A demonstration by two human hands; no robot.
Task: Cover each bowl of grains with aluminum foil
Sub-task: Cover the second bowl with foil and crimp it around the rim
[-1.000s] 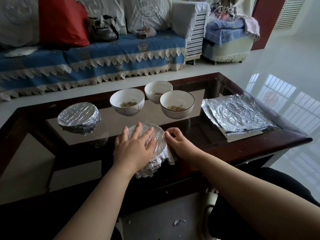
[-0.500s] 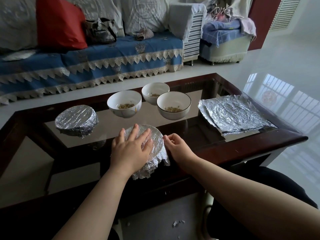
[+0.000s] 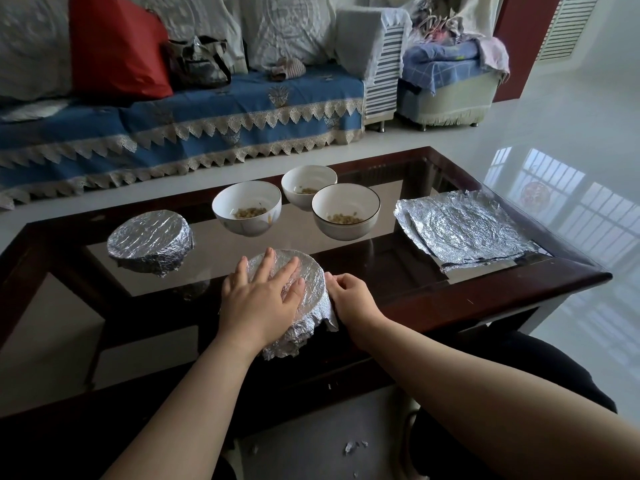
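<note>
Behind a glass-topped coffee table [image 3: 408, 251] with a dark wooden frame, a blue-covered sofa [image 3: 180, 119] is seen. At the near edge, a foil-draped bowl [image 3: 311, 282] is pressed flat from above by the left hand [image 3: 259, 299], fingers spread, while its right rim foil is pinched by the curled right hand [image 3: 349, 299]. A finished foil-covered bowl [image 3: 149, 242] is set at left, three uncovered bowls of grains [image 3: 246, 207] behind, and spare foil sheets [image 3: 464, 230] at right.

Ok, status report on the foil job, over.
Left hand flat on foil-topped bowl; right hand pinching foil at its rim. One bowl wrapped, three open. Nothing blocking.
</note>
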